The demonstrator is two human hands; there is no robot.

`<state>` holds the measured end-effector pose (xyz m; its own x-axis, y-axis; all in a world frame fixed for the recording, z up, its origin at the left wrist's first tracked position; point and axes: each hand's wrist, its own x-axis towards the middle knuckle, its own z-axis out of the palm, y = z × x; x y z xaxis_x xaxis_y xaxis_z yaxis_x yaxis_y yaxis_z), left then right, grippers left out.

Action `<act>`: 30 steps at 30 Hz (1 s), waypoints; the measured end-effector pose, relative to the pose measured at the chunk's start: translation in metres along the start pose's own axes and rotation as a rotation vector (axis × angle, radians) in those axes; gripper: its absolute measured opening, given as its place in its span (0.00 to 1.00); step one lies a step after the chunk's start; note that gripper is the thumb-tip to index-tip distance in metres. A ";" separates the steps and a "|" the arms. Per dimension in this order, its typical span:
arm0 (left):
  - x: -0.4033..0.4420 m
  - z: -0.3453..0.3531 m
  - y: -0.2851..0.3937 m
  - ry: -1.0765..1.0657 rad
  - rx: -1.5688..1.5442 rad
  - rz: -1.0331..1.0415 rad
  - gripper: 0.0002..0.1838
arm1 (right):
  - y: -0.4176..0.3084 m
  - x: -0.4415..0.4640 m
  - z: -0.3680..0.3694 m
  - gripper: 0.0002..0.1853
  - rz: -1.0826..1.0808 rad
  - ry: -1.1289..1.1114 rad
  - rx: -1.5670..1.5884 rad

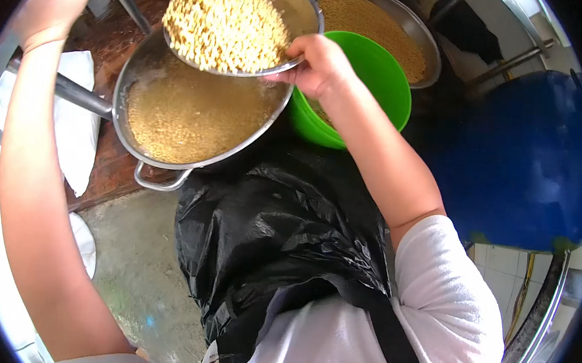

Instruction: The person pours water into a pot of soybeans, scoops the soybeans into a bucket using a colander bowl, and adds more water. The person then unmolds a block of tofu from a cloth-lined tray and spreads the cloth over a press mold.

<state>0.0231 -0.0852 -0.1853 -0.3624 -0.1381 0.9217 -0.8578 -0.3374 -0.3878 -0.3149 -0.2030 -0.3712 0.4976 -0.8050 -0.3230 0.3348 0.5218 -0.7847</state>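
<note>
My right hand (316,65) grips the rim of a metal bowl (293,3) heaped with pale beans (224,25). The bowl is tilted above a large metal pot (194,164), where more beans (167,122) lie under cloudy liquid. Up at the top left is my left hand (57,0), away from the bowl; its fingers are partly cut off by the frame edge, and what they hold, if anything, cannot be made out. A green bucket (379,76) stands beside the pot, under my right wrist, with some beans low inside.
Behind the bucket sits a wide metal basin (422,39) of beans (372,32). A blue container (515,157) is at the right. White sacks (76,116) lie at the left near metal bars. A black apron (268,220) covers my front above the concrete floor (137,258).
</note>
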 end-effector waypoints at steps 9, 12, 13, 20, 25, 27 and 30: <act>0.067 0.059 0.035 0.075 -0.145 0.353 0.15 | -0.123 -0.062 -0.114 0.20 -0.332 0.348 -0.106; 0.061 0.042 0.059 0.176 -0.051 0.182 0.14 | -0.119 -0.076 -0.153 0.24 -0.353 0.537 -0.374; 0.061 0.042 0.058 0.176 -0.049 0.181 0.14 | -0.109 -0.072 -0.170 0.24 -0.354 0.536 -0.375; 0.062 0.039 0.062 0.150 -0.065 0.198 0.14 | -0.052 -0.069 -0.207 0.36 -0.703 0.743 -1.570; 0.062 0.041 0.062 0.181 -0.056 0.217 0.13 | -0.052 -0.075 -0.219 0.38 -1.085 0.612 -1.862; 0.061 0.044 0.060 0.194 -0.083 0.198 0.14 | -0.068 -0.085 -0.218 0.38 -1.188 0.612 -1.839; 0.059 0.040 0.059 0.099 -0.076 0.164 0.16 | -0.092 -0.099 -0.214 0.37 -1.358 0.638 -1.720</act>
<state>-0.0341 -0.1502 -0.1536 -0.5303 -0.0921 0.8428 -0.8081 -0.2457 -0.5353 -0.5662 -0.2313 -0.3800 0.2986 -0.4976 0.8144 -0.8013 -0.5942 -0.0693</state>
